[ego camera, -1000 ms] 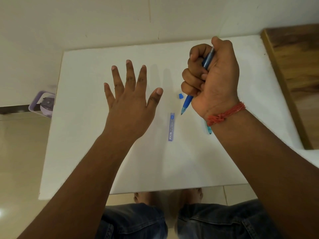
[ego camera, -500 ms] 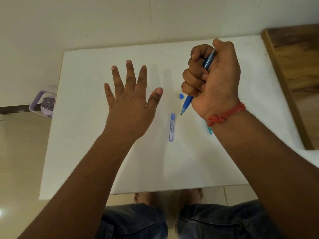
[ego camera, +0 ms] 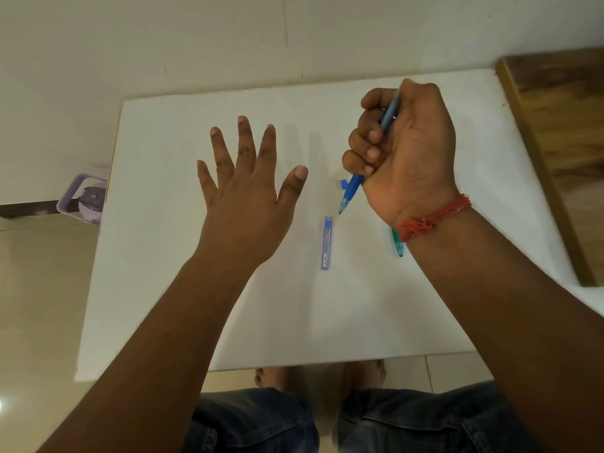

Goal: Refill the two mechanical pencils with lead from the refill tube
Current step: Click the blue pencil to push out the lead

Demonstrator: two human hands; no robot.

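Right hand (ego camera: 408, 152) fisted around blue pencil (ego camera: 351, 191), tip toward 7 o'clock. Left hand (ego camera: 245, 191) spread flat, fingers apart, holding nothing. Lead tube (ego camera: 327, 241) on table (ego camera: 163, 289) at 6 o'clock of tip. Green pencil (ego camera: 398, 245) under right wrist.

The only printing in view is on the lead refill tube (ego camera: 327, 242), which lies on the white table (ego camera: 163, 256) just below the tip of the blue pencil (ego camera: 351, 191). A pale label with lines of dark print runs along the tube's length, but the lettering is too small and blurred to read.
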